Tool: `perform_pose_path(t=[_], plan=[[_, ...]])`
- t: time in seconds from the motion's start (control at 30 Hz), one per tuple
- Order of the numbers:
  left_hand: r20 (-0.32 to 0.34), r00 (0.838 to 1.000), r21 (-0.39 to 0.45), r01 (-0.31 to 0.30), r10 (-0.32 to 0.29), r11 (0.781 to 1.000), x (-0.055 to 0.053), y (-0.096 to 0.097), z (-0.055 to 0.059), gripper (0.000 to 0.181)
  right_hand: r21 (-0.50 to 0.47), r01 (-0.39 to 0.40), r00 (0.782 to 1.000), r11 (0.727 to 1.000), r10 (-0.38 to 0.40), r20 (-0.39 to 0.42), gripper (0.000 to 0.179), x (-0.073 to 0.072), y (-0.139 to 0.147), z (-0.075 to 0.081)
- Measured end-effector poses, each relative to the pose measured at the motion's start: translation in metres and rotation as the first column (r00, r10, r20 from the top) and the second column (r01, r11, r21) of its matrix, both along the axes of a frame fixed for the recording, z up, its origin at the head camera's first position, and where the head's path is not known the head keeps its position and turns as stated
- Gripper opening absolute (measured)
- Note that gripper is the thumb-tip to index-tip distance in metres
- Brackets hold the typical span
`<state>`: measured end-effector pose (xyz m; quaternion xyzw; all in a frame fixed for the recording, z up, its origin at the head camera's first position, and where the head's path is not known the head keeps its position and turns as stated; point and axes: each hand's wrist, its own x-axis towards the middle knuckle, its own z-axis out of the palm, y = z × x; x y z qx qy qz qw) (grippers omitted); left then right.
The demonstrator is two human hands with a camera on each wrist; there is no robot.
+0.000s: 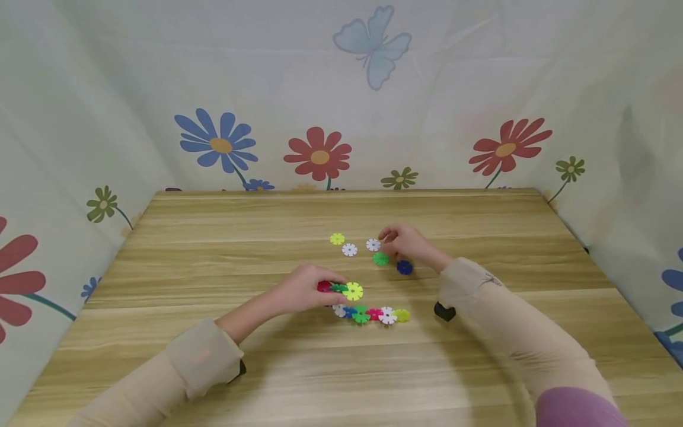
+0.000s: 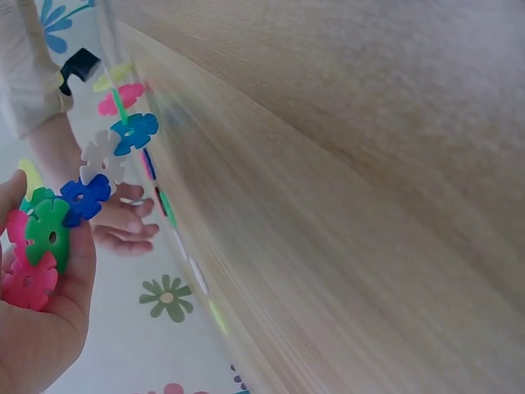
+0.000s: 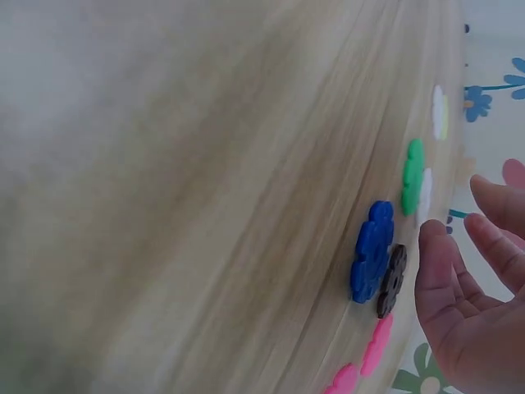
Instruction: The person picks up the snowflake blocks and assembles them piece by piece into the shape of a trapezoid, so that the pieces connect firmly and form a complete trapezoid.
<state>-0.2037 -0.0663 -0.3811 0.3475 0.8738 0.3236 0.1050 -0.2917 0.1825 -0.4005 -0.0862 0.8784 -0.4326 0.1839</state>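
My left hand [image 1: 305, 290] grips one end of a curved chain of interlocking snowflake discs [image 1: 361, 315]. Pink and green discs [image 2: 47, 234] lie between its thumb and fingers in the left wrist view, and the rest of the chain reaches out beyond them, above the table. My right hand [image 1: 411, 244] is over loose discs on the table, fingers loosely bent and holding nothing. Nearest to it are a white disc [image 1: 373, 244], a green disc [image 1: 380, 258] and a blue disc [image 1: 405, 267]. The right wrist view also shows a black disc [image 3: 392, 281] and pink discs [image 3: 376, 345] beside it.
Another white disc [image 1: 349, 249] and a yellow disc [image 1: 337, 239] lie left of the right hand on the wooden table [image 1: 224, 237]. A flower-printed curtain [image 1: 427, 89] hangs behind the table and along its sides.
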Motion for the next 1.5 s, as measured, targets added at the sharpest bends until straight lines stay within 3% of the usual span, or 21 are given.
perform_pose_path(t=[0.4,0.77,0.9,1.1,1.3,1.5], plan=[[0.001,1.0,0.01,0.024,-0.024,1.0,0.0,-0.002,0.002,0.032,0.244,-0.022,0.986,0.969,0.061,-0.153,0.033,-0.024,-0.016,-0.018],[0.008,1.0,0.014,0.022,-0.022,1.0,0.001,-0.003,0.002,0.032,0.274,-0.012,0.985,0.962,0.058,-0.163,0.026,-0.022,-0.019,-0.018],[0.003,1.0,0.021,0.012,-0.012,1.0,0.001,-0.003,0.003,0.032,0.227,-0.004,0.984,0.974,0.045,-0.174,0.021,-0.018,-0.018,-0.017],[0.027,1.0,0.016,-0.008,0.008,1.0,0.001,-0.003,0.002,0.033,0.033,-0.002,0.992,0.999,0.006,-0.13,0.015,-0.006,-0.014,-0.007],[0.041,0.999,0.011,-0.029,0.028,1.0,0.001,-0.003,0.001,0.031,-0.124,-0.026,0.994,0.992,0.012,-0.112,0.014,0.012,-0.009,0.009],[0.032,0.999,0.032,-0.034,0.033,0.999,0.0,-0.004,0.0,0.031,-0.203,-0.066,0.994,0.977,0.047,-0.094,0.017,0.03,-0.007,0.023]])
